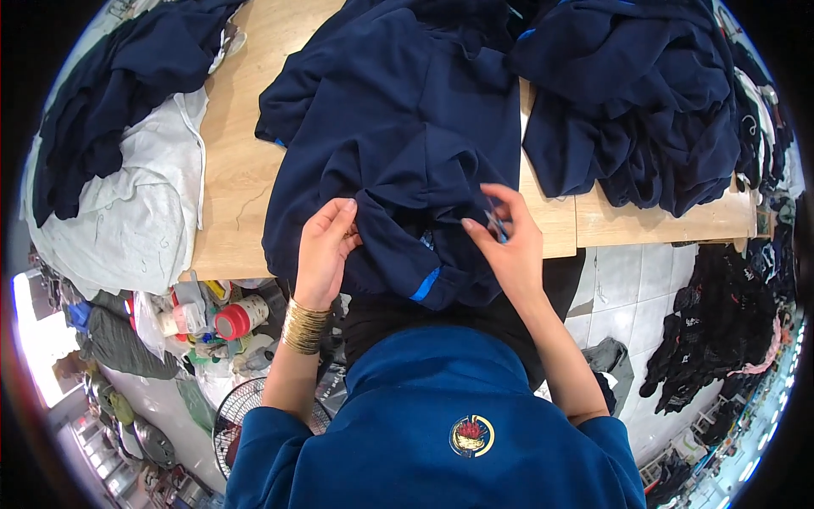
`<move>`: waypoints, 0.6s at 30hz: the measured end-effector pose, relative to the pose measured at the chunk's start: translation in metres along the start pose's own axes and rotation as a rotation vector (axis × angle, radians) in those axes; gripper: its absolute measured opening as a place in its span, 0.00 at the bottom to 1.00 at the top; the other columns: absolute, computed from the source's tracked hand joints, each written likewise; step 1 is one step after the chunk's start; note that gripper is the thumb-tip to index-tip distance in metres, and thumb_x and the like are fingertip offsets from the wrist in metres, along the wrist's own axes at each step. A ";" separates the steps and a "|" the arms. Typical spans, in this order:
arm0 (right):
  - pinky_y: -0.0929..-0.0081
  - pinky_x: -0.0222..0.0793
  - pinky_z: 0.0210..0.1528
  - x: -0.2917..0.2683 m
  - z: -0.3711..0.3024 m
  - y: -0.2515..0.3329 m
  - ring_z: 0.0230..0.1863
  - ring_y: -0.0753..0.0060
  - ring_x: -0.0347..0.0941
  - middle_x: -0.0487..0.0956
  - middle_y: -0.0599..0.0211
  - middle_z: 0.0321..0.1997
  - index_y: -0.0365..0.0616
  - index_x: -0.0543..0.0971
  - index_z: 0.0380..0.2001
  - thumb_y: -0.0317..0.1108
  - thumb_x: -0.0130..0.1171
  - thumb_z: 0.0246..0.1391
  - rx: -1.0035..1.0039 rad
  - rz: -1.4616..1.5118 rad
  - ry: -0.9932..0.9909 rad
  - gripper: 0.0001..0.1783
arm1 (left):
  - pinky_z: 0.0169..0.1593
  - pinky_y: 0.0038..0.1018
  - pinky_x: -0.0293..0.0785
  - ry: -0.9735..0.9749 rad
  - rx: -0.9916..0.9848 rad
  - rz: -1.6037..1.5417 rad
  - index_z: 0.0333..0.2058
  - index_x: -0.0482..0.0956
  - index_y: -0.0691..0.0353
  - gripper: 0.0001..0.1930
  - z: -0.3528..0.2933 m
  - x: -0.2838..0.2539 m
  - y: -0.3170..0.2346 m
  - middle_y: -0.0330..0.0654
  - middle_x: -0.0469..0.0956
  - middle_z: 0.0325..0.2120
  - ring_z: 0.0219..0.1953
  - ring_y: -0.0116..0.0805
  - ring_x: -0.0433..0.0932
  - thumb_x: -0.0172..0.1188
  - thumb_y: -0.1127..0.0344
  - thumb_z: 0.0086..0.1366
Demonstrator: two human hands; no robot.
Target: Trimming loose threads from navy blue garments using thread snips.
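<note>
A dark navy garment (398,127) with a bright blue trim strip (426,284) lies spread on the wooden table (237,170), its lower part hanging over the front edge. My left hand (324,250), with gold bangles on the wrist, pinches a fold of the garment's cloth. My right hand (507,242) holds small blue thread snips (496,222) against the cloth just to the right of that fold.
A heap of navy garments (644,93) fills the table's right side. Another navy pile (110,93) lies on a grey-white sack (136,212) at left. Below the table stand bottles and containers (212,322), a fan (246,416), and dark clothes (721,322) on the tiled floor.
</note>
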State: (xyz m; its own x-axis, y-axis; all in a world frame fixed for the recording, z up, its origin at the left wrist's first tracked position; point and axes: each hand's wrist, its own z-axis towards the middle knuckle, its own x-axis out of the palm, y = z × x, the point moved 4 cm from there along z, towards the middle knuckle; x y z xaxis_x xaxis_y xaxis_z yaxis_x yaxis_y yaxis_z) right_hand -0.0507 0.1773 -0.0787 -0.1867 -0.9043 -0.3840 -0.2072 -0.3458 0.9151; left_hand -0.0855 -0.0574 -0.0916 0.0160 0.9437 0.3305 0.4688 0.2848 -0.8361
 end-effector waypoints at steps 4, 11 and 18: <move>0.77 0.65 0.31 0.026 0.018 0.002 0.30 0.69 0.68 0.69 0.66 0.33 0.45 0.74 0.44 0.27 0.65 0.38 -0.253 -0.163 -0.056 0.24 | 0.42 0.20 0.69 0.222 0.038 -0.130 0.37 0.74 0.60 0.09 0.003 0.004 0.002 0.31 0.77 0.33 0.35 0.21 0.74 0.49 0.63 0.67; 0.88 0.48 0.16 -0.002 0.040 0.007 0.14 0.85 0.57 0.69 0.78 0.17 0.45 0.77 0.30 0.31 0.57 0.48 0.514 0.992 0.293 0.05 | 0.57 0.31 0.66 0.212 -0.114 -0.644 0.49 0.71 0.64 0.16 -0.001 -0.021 -0.001 0.43 0.74 0.47 0.50 0.34 0.73 0.43 0.62 0.69; 0.87 0.44 0.14 0.001 0.045 -0.014 0.12 0.88 0.52 0.69 0.81 0.17 0.48 0.76 0.29 0.37 0.56 0.47 0.601 0.989 0.241 0.07 | 0.55 0.31 0.68 0.147 -0.138 -0.586 0.49 0.71 0.66 0.16 -0.007 -0.012 0.004 0.43 0.74 0.46 0.49 0.33 0.73 0.46 0.64 0.68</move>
State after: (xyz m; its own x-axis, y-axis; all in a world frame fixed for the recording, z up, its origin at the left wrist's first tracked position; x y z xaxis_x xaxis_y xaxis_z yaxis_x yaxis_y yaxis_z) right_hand -0.0916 0.1928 -0.0980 -0.3470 -0.7590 0.5510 -0.5047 0.6463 0.5724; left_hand -0.0777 -0.0682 -0.0961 -0.1620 0.6009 0.7827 0.5460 0.7153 -0.4361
